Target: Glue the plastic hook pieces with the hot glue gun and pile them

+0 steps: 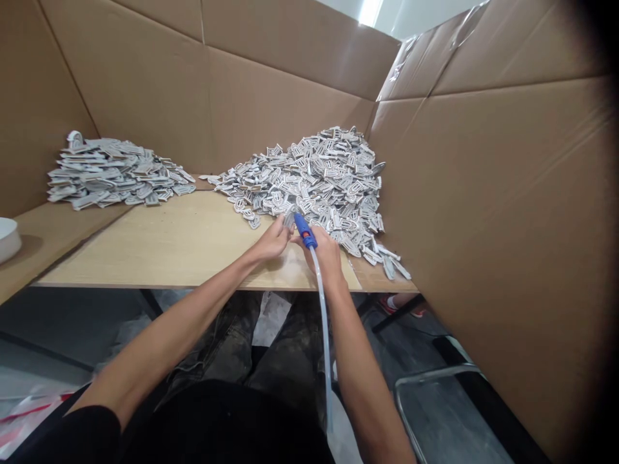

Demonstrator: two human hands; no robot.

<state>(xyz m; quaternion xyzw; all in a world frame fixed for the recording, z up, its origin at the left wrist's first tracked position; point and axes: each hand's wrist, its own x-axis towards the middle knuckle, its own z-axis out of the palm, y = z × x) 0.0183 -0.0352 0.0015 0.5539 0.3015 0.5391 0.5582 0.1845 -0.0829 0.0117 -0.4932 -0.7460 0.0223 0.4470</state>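
Note:
My right hand [327,252] is wrapped round a blue air blow gun [304,231], whose nozzle points away from me. A translucent hose [323,316] runs from the gun back toward my lap. Just left of the nozzle, my left hand [273,240] pinches a small grey part [289,219], partly hidden by the fingers. Both hands are close together above the front of the wooden board [159,248]. Directly beyond them rises a large heap of pale grey slotted parts [319,174].
A second heap of similar grey parts [111,171] lies at the back left. Tall cardboard walls [483,193] enclose the work surface at the back and sides. A white bowl [8,238] sits at the left edge. A metal-framed chair [435,393] stands below right.

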